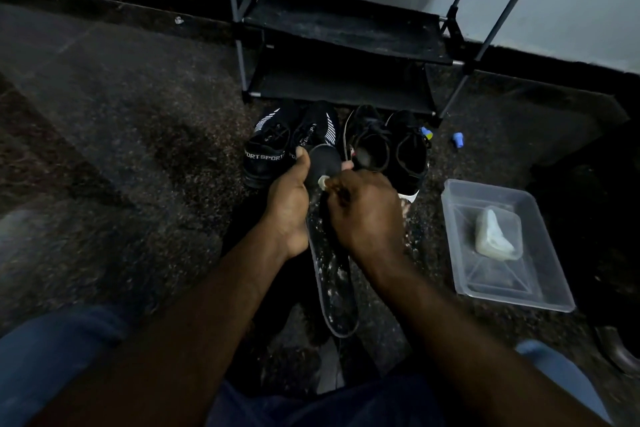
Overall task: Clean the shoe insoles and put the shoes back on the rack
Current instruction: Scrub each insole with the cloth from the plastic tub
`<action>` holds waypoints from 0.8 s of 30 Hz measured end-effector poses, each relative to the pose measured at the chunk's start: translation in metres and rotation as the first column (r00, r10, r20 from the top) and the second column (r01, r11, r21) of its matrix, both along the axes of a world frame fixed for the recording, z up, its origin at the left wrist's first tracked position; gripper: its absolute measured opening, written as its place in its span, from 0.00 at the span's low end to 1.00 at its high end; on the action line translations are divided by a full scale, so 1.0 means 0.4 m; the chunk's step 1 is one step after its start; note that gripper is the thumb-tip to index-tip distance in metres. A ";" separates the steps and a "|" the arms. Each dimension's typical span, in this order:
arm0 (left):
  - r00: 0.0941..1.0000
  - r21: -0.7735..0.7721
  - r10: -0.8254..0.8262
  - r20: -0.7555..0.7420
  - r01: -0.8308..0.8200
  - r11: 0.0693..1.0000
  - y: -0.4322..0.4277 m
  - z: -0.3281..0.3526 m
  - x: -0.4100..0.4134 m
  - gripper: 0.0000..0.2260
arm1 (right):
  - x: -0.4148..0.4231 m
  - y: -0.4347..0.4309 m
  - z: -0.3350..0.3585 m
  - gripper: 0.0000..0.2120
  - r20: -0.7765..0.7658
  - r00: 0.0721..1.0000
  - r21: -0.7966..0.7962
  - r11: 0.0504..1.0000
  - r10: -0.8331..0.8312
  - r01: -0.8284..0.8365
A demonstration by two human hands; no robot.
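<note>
Four shoes (266, 152) wait off the rack (343, 28) as the left hand (287, 204) grips a flecked insole (332, 288), the right hand (363, 215) pinching something pale (322, 181) against it mid-clean.

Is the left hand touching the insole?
Touching. The head view shows the left hand gripping the far end of the insole, thumb pressed on top. The right hand pinches a small pale thing against it.

Both forearms (214, 305) extend forward, converging at centre. Left hand (289, 204) grips the insole (334, 288), thumb raised. Right hand (363, 215), fingers curled, pinches a small pale object (323, 181).
</note>
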State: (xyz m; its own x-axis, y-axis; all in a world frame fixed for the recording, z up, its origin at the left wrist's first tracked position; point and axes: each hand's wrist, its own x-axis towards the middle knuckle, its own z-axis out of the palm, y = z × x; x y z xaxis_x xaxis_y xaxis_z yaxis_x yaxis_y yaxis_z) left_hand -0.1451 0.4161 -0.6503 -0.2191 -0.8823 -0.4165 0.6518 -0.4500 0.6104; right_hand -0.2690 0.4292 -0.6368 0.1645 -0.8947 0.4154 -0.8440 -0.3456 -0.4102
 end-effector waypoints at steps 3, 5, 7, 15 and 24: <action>0.999 0.009 0.023 0.025 -0.023 1.000 0.001 -0.009 -0.010 0.36 | -0.012 -0.029 0.010 0.09 0.061 0.996 0.014 0.998 -0.069 0.068; 1.000 -0.002 0.001 0.008 -0.001 1.000 0.006 -0.011 -0.019 0.34 | -0.024 -0.066 0.029 0.06 0.097 0.986 0.006 0.991 -0.137 0.137; 1.000 -0.015 -0.026 -0.015 0.026 1.000 0.010 -0.011 -0.024 0.33 | -0.031 -0.086 0.046 0.06 0.088 0.985 0.007 0.989 -0.145 0.145; 0.998 0.059 -0.021 0.058 0.017 0.998 0.010 -0.019 -0.028 0.33 | -0.026 0.008 -0.020 0.07 -0.035 0.999 0.047 0.999 0.003 -0.002; 1.000 0.014 -0.019 0.024 0.019 1.000 0.015 -0.014 -0.036 0.31 | -0.030 -0.065 0.031 0.06 0.080 0.990 0.055 0.993 -0.113 0.109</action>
